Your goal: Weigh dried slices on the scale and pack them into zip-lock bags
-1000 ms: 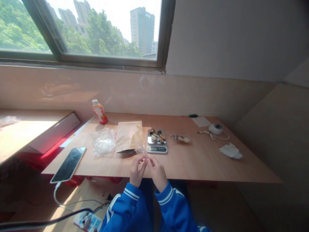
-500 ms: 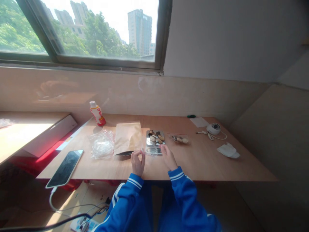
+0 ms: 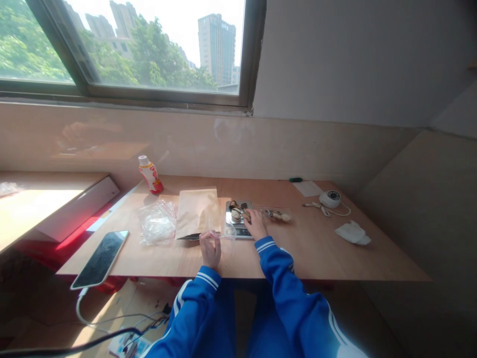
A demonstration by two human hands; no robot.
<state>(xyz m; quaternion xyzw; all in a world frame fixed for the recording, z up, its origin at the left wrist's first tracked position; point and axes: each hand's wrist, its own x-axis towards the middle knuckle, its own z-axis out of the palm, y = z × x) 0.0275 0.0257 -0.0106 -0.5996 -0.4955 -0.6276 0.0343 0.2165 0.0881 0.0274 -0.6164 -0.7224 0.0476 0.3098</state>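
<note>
And straight onto the scale (image 3: 241,235) with the right hand (image 3: 257,224), fingers loosely bent over the brown and pale dried pieces (image 3: 236,214); cannot tell about a grip on any of them, with the fingertips partly hidden. Over to the left hand (image 3: 210,251): drawn nearly closed, pinching a thin clear bag (image 3: 228,234) near the front of the scale. Held by a small part only, probably to leave the rest loose and close to the pieces.

Neatly set out here, perhaps for short reaches: on the left of the scale, a paper pouch (image 3: 197,211) with its dark mouth toward the body; on the right, a small filled bag (image 3: 278,215); beyond the pouch, a heap of clear bags (image 3: 158,223).

Now to the edges! Tight around the left hand, with the pouch mouth just beside and the front edge of the table (image 3: 316,253) close under the wrist. Over the left front edge, a jutting phone (image 3: 100,259) on its cable, worth avoiding. More room to the right, between the filled bag and the crumpled white cloth (image 3: 353,232).
</note>
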